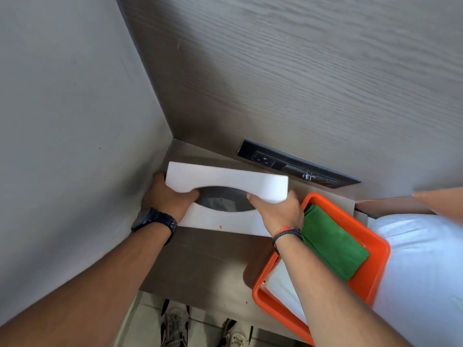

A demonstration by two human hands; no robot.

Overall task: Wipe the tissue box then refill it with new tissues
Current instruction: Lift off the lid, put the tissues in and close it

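A white tissue box (225, 180) with a curved dark slot (223, 201) stands on the brown table (200, 261) in the corner by the walls. My left hand (166, 196) grips its left end, thumb at the slot. My right hand (278, 209) grips its right end, fingers curled over the edge. The box looks tilted up toward me. A folded green cloth (330, 244) lies in an orange tray (375, 251) to the right. White tissues (283, 284) lie in the tray's near part, partly hidden by my right forearm.
Walls close in at the left and behind. A black socket panel (298, 166) sits on the back wall just behind the box. A white pillow or bedding (421, 266) lies right of the tray. My shoes (175, 324) show on the floor below the table edge.
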